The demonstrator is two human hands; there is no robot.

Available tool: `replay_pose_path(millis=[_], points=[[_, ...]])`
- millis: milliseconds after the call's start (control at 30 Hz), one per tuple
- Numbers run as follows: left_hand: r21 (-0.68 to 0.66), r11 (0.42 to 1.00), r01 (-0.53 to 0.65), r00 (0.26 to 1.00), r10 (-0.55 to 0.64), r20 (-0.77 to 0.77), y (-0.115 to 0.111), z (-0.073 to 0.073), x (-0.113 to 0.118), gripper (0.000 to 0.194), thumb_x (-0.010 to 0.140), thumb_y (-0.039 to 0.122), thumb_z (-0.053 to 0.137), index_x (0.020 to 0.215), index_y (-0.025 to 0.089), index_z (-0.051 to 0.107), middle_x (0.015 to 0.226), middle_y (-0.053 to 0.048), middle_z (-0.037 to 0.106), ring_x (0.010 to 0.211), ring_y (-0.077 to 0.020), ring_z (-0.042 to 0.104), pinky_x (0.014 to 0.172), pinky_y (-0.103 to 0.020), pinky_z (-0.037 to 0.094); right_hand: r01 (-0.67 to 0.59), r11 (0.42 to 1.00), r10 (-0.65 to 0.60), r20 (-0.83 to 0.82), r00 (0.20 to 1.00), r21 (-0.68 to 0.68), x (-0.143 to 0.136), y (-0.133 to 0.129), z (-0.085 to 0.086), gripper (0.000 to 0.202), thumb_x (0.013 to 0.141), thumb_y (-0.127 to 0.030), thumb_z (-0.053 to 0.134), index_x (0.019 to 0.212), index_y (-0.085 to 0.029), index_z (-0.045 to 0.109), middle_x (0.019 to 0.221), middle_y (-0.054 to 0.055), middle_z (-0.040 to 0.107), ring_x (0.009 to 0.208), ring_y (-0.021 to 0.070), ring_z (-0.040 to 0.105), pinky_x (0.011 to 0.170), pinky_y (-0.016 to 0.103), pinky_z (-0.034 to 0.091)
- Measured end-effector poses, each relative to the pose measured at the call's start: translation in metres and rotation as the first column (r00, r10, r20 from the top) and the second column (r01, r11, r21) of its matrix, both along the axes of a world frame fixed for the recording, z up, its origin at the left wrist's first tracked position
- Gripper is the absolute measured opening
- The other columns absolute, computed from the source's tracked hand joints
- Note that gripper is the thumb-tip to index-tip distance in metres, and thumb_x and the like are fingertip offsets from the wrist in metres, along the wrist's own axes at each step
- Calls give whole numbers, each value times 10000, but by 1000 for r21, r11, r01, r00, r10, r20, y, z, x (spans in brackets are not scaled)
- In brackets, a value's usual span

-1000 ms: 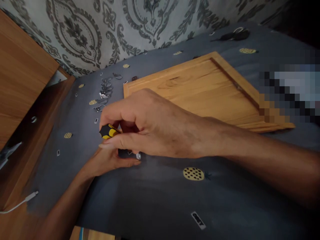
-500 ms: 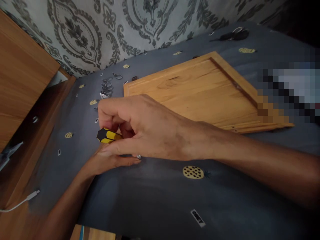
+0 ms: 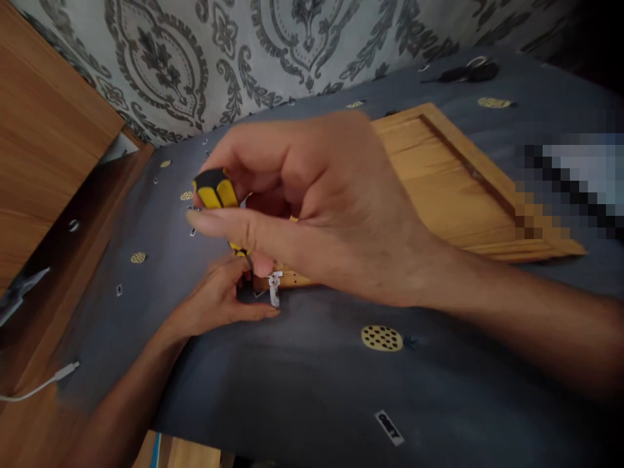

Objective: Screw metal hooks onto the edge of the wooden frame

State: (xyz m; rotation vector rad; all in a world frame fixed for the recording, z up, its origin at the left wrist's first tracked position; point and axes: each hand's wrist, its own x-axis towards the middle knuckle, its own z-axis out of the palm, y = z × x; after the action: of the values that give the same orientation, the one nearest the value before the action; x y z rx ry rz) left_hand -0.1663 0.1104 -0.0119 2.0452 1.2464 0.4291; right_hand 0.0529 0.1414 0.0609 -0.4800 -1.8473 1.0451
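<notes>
My right hand [image 3: 322, 201] is closed round the black and yellow handle of a screwdriver [image 3: 217, 190], above and to the right of my left hand. My left hand [image 3: 221, 299] has its thumb against a small metal hinge piece [image 3: 274, 289] at the near left corner of a wooden panel [image 3: 439, 188]. The fingers of my left hand are bent near the screwdriver's lower part, partly hidden by my right hand. The panel lies on a dark blue sheet with pineapple prints.
A wooden cabinet [image 3: 49, 130] stands at the left, with a white cable [image 3: 43, 385] below it. Patterned fabric [image 3: 273, 45] rises behind the sheet. A dark object with a ring [image 3: 470, 71] lies at the back right. A blurred patch covers something at the right edge.
My right hand has risen with the screwdriver, uncovering the metal hinge piece and more of my left hand. The view has shifted slightly.
</notes>
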Motion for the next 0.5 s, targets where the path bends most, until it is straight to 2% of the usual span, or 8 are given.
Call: replay_pose_path(millis=[67, 200, 333, 500], points=[[43, 999, 9, 1000, -9, -5, 1, 1, 2, 443, 781, 598, 802, 945, 213, 654, 867, -19, 633, 769, -198, 566, 707, -349, 505, 38, 999, -38, 8, 999, 11, 2, 1, 2, 238, 1037, -308, 571, 876, -142, 624, 698, -36, 650, 521, 57, 560, 493, 187, 435], [58, 998, 17, 999, -15, -28, 2, 5, 4, 413, 786, 570, 808, 882, 206, 638, 819, 1, 604, 710, -162, 525, 630, -303, 437, -4, 1000, 4, 28, 1000, 0, 1, 7, -1, 328, 1053, -405, 532, 850, -155, 590, 664, -29, 609, 567, 76, 552, 519, 192, 447], [53, 998, 17, 999, -14, -43, 2, 7, 5, 416, 773, 561, 816, 813, 204, 605, 812, 2, 590, 700, -158, 516, 628, -304, 432, 9, 1000, -8, 83, 997, -12, -3, 9, -5, 255, 1017, -314, 605, 810, -173, 558, 672, -35, 575, 654, 84, 546, 588, 191, 438], [19, 1000, -2, 999, 3, -39, 0, 6, 5, 428, 784, 588, 794, 918, 214, 635, 849, -15, 642, 770, -199, 574, 701, -340, 497, 20, 999, -13, 204, 979, -34, -4, 7, -5, 242, 1016, -281, 589, 800, -185, 540, 684, -33, 547, 698, 93, 539, 619, 206, 418]])
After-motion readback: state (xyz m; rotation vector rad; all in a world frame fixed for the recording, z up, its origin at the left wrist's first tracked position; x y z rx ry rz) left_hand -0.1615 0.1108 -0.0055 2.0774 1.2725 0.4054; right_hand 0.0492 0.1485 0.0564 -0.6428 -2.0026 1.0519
